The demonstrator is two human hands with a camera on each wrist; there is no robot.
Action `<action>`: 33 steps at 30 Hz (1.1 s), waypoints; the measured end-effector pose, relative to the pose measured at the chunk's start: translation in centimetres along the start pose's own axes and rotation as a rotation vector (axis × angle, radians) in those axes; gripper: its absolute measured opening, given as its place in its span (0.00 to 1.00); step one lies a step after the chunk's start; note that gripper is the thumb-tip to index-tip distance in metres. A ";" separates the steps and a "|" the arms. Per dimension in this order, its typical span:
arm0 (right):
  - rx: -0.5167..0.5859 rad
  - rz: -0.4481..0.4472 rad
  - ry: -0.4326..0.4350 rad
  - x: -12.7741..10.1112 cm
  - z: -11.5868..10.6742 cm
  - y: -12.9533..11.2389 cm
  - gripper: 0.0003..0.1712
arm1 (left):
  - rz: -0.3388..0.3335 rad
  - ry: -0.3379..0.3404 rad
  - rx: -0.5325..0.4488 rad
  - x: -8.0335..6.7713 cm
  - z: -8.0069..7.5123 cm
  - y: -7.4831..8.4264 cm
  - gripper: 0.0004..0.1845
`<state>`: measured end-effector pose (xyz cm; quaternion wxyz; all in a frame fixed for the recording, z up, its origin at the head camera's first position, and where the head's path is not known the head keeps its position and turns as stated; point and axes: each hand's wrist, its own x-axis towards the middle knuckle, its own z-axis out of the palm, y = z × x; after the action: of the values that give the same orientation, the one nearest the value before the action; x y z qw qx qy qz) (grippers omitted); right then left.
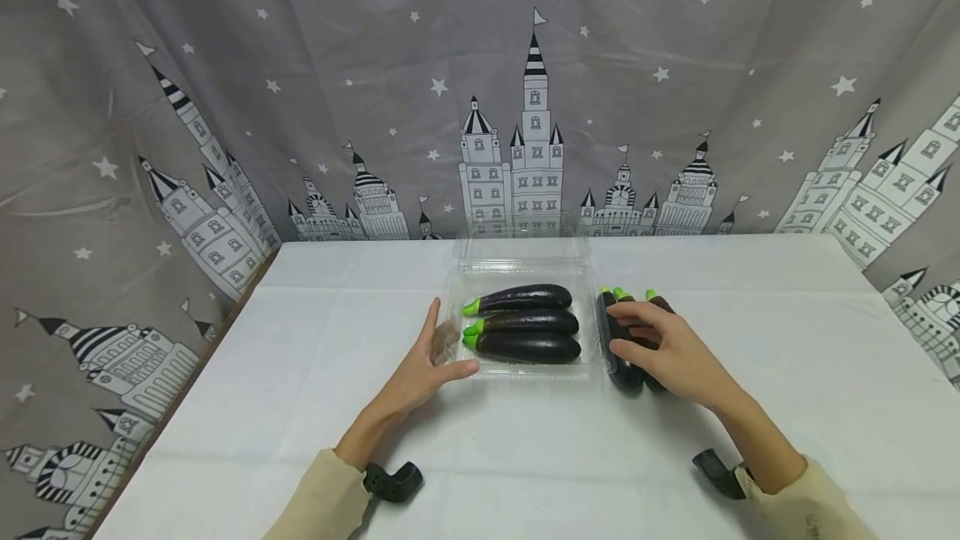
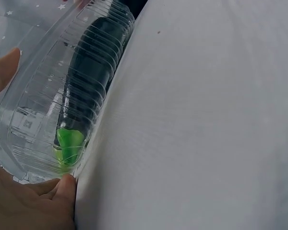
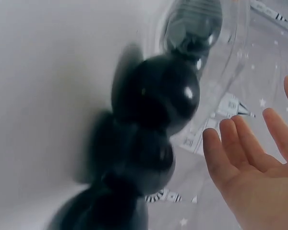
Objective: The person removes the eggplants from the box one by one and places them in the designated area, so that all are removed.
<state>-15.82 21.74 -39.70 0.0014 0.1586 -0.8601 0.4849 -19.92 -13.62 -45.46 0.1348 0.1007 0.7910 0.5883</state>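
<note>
A clear plastic clamshell box [image 1: 525, 272] lies with its lid raised at the back. Inside it, three dark eggplants [image 1: 528, 347] with green stems lie side by side. At the box's left end is my left hand [image 1: 408, 373]; its fingers touch the end wall and its thumb [image 2: 4, 72] stretches along the front, apart from them. Three more eggplants [image 3: 156, 93] lie on the table along the box's right side. Over these hovers my right hand [image 1: 671, 352], fingers spread and slightly bent, partly hiding them. In the right wrist view nothing is between its fingers.
A white cloth covers the table [image 1: 525, 457]. Behind it hangs a grey curtain [image 1: 375, 40] printed with castles and stars. The transparent lid [image 1: 521, 242] leans back toward the curtain. Dark wrist mounts [image 1: 393, 482] sit below both hands.
</note>
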 end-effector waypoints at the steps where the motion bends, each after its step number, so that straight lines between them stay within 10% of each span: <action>1: -0.010 -0.010 0.002 0.1 0.3 0.0 0.25 | 0.001 -0.003 -0.004 0.0 0.0 0.0 0.64; 14: -0.066 -0.111 0.066 0.9 3.1 -1.2 0.22 | 0.000 -0.023 -0.001 0.0 -0.1 -0.2 0.63; 33: 0.002 -0.166 -0.085 4.7 6.2 -2.6 0.21 | -0.017 -0.035 -0.020 0.1 -0.2 -0.1 0.64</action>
<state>-18.61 14.06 -40.06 0.0049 0.2496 -0.8427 0.4770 -20.05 -13.79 -45.56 0.1545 0.1030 0.7833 0.5933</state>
